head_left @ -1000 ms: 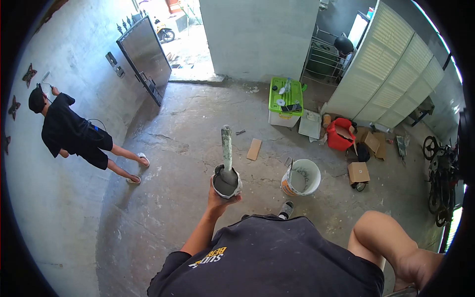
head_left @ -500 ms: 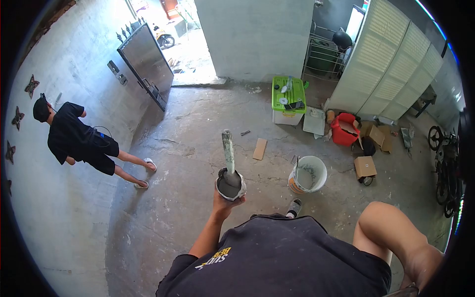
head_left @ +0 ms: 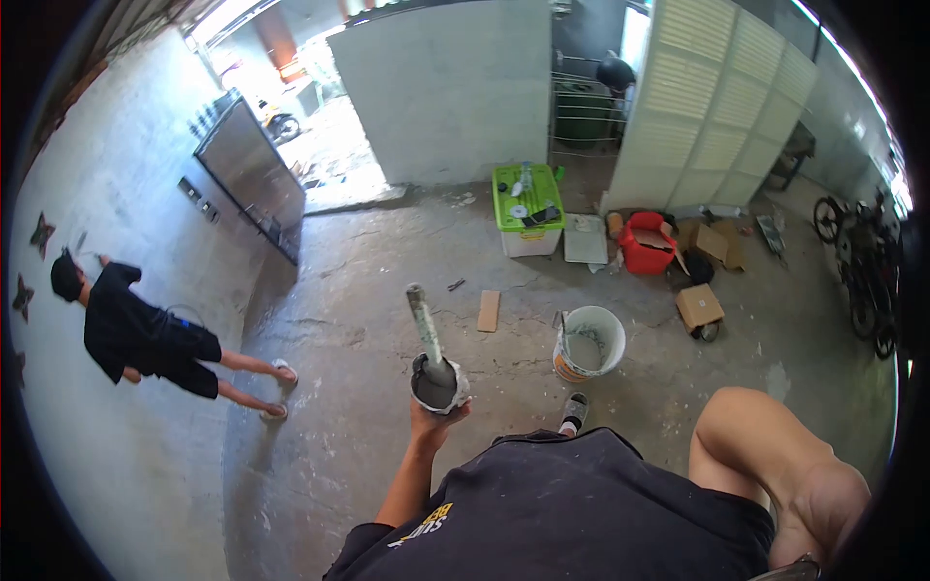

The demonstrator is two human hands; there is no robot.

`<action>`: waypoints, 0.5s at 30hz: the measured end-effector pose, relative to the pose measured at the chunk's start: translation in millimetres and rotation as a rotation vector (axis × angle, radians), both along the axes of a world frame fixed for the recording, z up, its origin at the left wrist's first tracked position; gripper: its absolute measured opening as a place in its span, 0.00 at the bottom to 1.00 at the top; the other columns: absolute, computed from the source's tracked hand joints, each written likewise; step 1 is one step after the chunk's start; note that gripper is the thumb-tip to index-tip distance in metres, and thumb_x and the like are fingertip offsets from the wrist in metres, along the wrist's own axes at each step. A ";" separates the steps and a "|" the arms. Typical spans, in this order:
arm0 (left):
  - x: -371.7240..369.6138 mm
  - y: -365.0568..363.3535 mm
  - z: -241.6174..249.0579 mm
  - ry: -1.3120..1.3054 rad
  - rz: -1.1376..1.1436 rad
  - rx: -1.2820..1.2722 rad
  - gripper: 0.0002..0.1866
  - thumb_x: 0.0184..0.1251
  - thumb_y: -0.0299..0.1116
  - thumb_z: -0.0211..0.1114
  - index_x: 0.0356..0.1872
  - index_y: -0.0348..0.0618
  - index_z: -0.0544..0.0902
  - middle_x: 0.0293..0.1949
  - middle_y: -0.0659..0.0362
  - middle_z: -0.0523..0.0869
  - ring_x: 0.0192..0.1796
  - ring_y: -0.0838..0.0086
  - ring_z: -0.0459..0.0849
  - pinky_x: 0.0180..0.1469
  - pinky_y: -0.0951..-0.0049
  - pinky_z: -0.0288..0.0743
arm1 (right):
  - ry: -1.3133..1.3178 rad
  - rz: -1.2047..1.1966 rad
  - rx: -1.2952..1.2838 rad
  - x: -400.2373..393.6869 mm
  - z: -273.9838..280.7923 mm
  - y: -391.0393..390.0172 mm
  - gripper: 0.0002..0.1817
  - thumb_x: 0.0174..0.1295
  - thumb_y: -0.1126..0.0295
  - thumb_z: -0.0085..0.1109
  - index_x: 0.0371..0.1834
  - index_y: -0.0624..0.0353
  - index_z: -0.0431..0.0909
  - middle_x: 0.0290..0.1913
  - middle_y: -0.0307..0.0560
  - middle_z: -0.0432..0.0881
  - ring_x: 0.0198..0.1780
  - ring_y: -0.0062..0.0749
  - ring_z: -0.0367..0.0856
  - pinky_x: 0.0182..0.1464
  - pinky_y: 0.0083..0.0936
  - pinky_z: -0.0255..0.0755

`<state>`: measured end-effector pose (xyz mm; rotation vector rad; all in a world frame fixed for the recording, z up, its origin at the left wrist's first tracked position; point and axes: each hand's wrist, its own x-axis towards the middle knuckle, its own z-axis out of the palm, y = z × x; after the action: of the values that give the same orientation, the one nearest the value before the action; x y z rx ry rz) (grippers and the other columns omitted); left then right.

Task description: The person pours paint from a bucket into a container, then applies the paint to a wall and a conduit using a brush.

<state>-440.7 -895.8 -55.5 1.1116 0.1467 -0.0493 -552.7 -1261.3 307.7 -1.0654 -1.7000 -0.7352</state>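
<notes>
My left hand is wrapped around a small tub with a pale, crusted outside, held out in front of me. Wet grey paste fills its inside. A tool with a long, smeared handle stands in the paste, leaning against the far side; its lower end is hidden. My right arm is bent at the elbow with the forearm folded back, and the hand lies outside the picture. A white bucket with grey mix inside stands on the floor beyond my shoe.
To the left, a person in black faces the wall, one arm raised. A metal door stands ajar. Ahead are a green-lidded box, a red container, cardboard boxes and a folding screen. Bicycles lean right.
My view has tilted up and turned slightly right. The person at the wall has lifted a hand to it. My left hand still holds the tub, with the tool standing in it.
</notes>
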 end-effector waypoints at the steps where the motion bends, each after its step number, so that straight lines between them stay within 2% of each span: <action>1: 0.0 0.7 -1.1 -0.018 -0.021 0.001 0.43 0.44 0.11 0.81 0.65 0.45 0.74 0.54 0.59 0.85 0.52 0.66 0.88 0.53 0.60 0.90 | -0.001 -0.015 0.014 0.1 -1.6 0.2 0.07 0.60 0.83 0.66 0.40 0.64 0.81 0.39 0.42 0.85 0.42 0.29 0.86 0.51 0.27 0.84; 6: 3.4 -0.3 -22.3 -0.043 -0.108 -0.014 0.45 0.44 0.11 0.82 0.68 0.46 0.74 0.55 0.59 0.84 0.55 0.64 0.86 0.55 0.56 0.88 | -0.089 -0.167 0.110 -14.2 -3.7 3.9 0.03 0.62 0.79 0.65 0.36 0.61 0.82 0.37 0.42 0.86 0.39 0.29 0.86 0.46 0.28 0.84; 9: 8.3 -0.8 -35.7 -0.066 -0.092 0.031 0.45 0.44 0.16 0.84 0.69 0.47 0.74 0.57 0.59 0.82 0.57 0.65 0.84 0.56 0.52 0.87 | -0.213 -0.330 0.206 -36.2 -5.2 3.5 0.01 0.63 0.77 0.65 0.33 0.60 0.83 0.35 0.42 0.86 0.37 0.29 0.86 0.43 0.29 0.83; 10: 9.9 -1.7 -36.0 -0.095 -0.118 0.062 0.45 0.45 0.18 0.84 0.69 0.47 0.74 0.57 0.58 0.82 0.57 0.65 0.84 0.55 0.52 0.87 | -0.265 -0.401 0.251 -43.1 -4.0 2.2 0.02 0.63 0.77 0.65 0.33 0.59 0.83 0.35 0.42 0.86 0.36 0.29 0.86 0.42 0.29 0.83; 12: 18.8 5.0 -54.1 -0.096 -0.169 0.028 0.46 0.47 0.21 0.83 0.71 0.53 0.71 0.61 0.58 0.79 0.61 0.58 0.81 0.55 0.46 0.82 | -0.397 -0.538 0.356 -54.7 -7.6 5.7 0.03 0.64 0.75 0.65 0.31 0.58 0.83 0.34 0.42 0.87 0.35 0.29 0.86 0.40 0.29 0.83; 13: 23.6 0.6 -55.4 -0.094 -0.232 0.017 0.46 0.47 0.21 0.83 0.71 0.53 0.71 0.61 0.58 0.79 0.61 0.58 0.81 0.55 0.46 0.82 | -0.449 -0.609 0.428 -54.4 -11.1 4.7 0.04 0.64 0.75 0.65 0.30 0.57 0.84 0.33 0.42 0.87 0.35 0.29 0.86 0.39 0.30 0.83; 15: 31.0 -9.0 -49.9 -0.102 -0.218 0.018 0.46 0.48 0.23 0.84 0.71 0.52 0.71 0.61 0.57 0.79 0.61 0.56 0.81 0.54 0.46 0.82 | -0.475 -0.735 0.582 -51.3 -24.4 0.9 0.06 0.65 0.73 0.65 0.29 0.56 0.84 0.32 0.42 0.87 0.34 0.30 0.86 0.37 0.30 0.83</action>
<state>-409.7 -904.8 -105.4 1.1425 -0.0657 -0.1857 -604.0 -1260.4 283.2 -1.1306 -1.2783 -1.9438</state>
